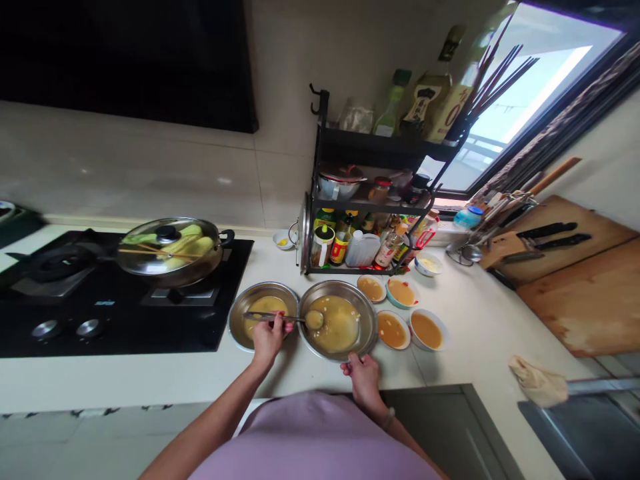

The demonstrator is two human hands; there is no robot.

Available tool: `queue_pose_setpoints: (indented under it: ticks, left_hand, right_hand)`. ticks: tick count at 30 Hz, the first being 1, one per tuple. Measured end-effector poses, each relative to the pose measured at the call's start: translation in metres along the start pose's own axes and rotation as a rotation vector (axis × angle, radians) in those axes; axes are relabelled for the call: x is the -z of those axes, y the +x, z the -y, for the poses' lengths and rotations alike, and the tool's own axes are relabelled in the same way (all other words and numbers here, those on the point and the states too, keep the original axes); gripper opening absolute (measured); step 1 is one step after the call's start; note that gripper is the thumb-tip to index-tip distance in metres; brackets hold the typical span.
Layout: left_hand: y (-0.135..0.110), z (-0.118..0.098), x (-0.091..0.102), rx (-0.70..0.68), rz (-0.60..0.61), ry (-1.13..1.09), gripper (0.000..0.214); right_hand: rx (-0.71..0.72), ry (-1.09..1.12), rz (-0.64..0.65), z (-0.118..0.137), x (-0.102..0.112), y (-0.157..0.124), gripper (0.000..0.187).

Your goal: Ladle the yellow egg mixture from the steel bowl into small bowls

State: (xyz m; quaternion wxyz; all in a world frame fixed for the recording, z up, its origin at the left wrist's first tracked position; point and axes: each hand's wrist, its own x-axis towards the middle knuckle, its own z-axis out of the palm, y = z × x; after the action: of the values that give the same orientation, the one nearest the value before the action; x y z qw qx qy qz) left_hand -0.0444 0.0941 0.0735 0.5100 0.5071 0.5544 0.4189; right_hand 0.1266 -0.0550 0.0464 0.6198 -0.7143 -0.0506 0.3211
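- The left hand (269,339) has its fingers closed on the handle of a ladle (300,320).
- The ladle lies roughly level: its handle reaches over the smaller steel bowl (235,313), its cup over the larger steel bowl (369,320) (whether the cup meets the liquid there, I cannot tell).
- Some liquid fills the cup.
- The right hand (364,375) pinches the near rim of the larger steel bowl, thumb and fingers together on its edge.
- Both steel bowls stand side by side on the white counter (165,383), with cloudy yellowish liquid inside; pale bits float in the larger one.
- Just to the right, four small bowls (445,331) of orange-brown liquid sit close together.
- Behind the steel bowls stands a black rack (360,142), with seasoning bottles (341,247) on its bottom level.
- On the black stove (165,333), at the left, a pan (170,272) sits under a glass lid, yellow-green food showing through.
- A beige cloth (537,381) lies at the far right, well apart from both hands.
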Motion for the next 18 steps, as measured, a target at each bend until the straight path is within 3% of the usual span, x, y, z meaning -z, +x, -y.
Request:
queue_pose_setpoints:
  ticks: [9,13,18]
  left_hand:
    - [0.001,-0.016,0.013,0.074,-0.101,-0.184,0.023]
    - [0.002,-0.028,0.035,0.062,-0.170,-0.231,0.023]
    - [0.000,-0.032,0.069,-0.073,-0.260,-0.071,0.031]
  right_hand:
    - [0.011,-0.013,0.002,0.004,0.001,-0.001,0.027]
    - [0.012,-0.024,0.015,0.004,0.002,0.000,0.029]
    - [0.015,-0.024,0.016,0.002,0.004,0.000,0.028]
